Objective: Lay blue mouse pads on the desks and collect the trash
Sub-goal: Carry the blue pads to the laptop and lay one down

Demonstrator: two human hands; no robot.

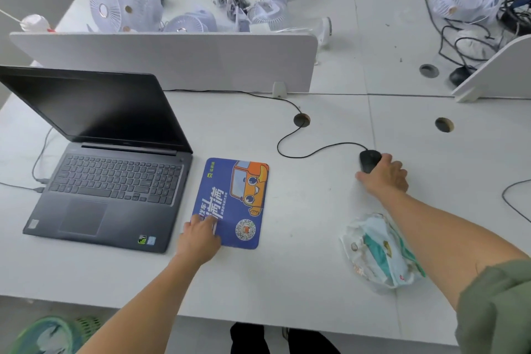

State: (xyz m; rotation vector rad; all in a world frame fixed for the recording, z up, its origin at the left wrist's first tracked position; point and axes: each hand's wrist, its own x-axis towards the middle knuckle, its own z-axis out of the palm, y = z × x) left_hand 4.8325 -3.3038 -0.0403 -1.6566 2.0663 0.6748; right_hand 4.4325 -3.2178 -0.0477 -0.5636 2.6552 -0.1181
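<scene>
A blue mouse pad with an orange cartoon car lies flat on the white desk, just right of the laptop. My left hand rests on the pad's near left corner, fingers pressed down on it. My right hand is closed over a black wired mouse further right on the desk. A crumpled plastic wrapper, white and teal, lies on the desk under my right forearm.
An open dark laptop stands at the left with cables at its side. The mouse cable runs to a desk hole. White dividers and several small fans sit behind. A green basket shows below the desk's near left edge.
</scene>
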